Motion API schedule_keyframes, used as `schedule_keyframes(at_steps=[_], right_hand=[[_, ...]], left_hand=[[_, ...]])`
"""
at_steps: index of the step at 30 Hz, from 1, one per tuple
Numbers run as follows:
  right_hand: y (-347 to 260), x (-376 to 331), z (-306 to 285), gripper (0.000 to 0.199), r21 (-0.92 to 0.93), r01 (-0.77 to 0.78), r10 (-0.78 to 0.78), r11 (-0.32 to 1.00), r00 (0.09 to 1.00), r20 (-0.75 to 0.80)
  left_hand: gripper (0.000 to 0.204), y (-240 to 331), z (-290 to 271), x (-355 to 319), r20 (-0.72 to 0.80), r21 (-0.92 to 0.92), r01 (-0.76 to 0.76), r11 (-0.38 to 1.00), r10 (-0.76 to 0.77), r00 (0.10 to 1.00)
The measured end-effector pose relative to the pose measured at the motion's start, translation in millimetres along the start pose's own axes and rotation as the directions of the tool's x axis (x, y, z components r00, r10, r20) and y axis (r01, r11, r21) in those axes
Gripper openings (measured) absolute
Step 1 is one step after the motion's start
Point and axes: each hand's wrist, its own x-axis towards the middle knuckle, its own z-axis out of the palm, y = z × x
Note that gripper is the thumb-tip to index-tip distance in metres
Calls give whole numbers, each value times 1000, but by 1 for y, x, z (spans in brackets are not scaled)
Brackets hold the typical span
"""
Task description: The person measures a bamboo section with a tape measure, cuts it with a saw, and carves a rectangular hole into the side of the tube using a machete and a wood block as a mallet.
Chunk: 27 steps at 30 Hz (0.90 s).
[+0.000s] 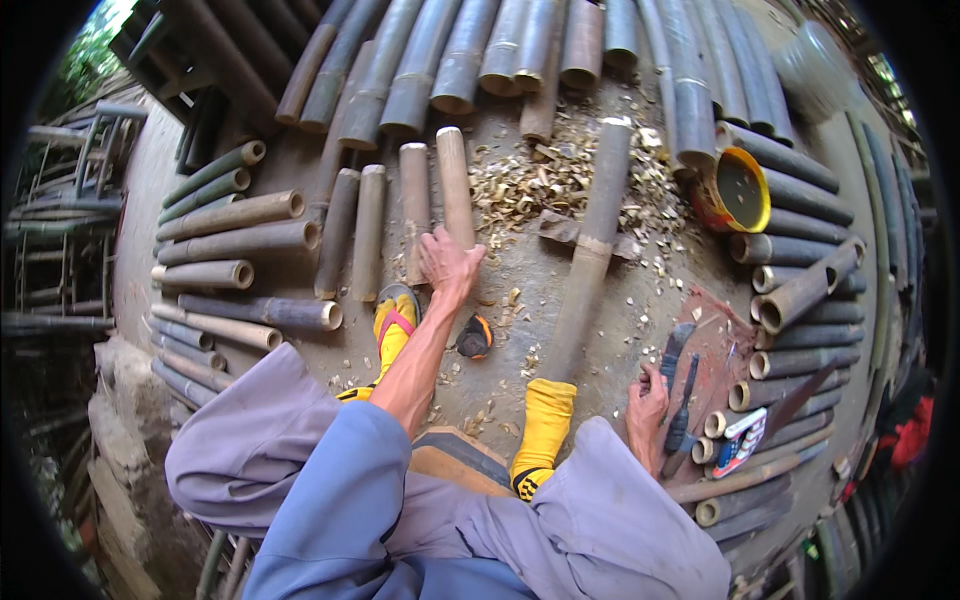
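Note:
My left hand (450, 262) is closed round the near end of a short, pale-brown bamboo tube (454, 180), which points away from me. Another short bamboo tube (414, 205) lies just left of it. My right hand (648, 408) is low at the right with curled fingers, by the lower end of a dark, blade-like tool (678, 345). Whether it grips that tool is unclear. Beside this hand lies a dark-handled tool (684, 400). Between my hands a longer bamboo tube (592, 240) slants across a dark wooden block (560, 228), its near end by my yellow sock (546, 420).
Pale wood chips (530, 180) cover the ground ahead. Bamboo tubes (240, 242) lie in rows left, ahead and right. A yellow-rimmed bucket (743, 190) stands at the right, with a saw (742, 440) nearer me. A small black-and-orange object (475, 337) lies near my left foot.

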Motion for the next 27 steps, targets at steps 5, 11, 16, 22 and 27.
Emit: schedule_keyframes(at_steps=[5,11,16,22,27], right_hand=[[-12,6,-7,33,23,84,-83,996,996,-25],[-86,20,-28,41,294,188,-201,937,979,16],[-139,15,-11,67,558,166,-369,813,888,275],[-144,-4,-4,57,490,-359,-60,794,757,651],[-134,-21,-1,51,626,-656,-139,421,636,759]], left_hand=[[48,3,-38,-13,-186,-636,-137,759,21,982],[52,80,-134,-30,-313,-902,-385,195,320,894],[56,115,-98,-59,217,-937,320,-142,482,849],[53,115,-47,-66,534,-800,600,-4,451,715],[55,106,-15,-67,673,-680,731,58,447,590]])
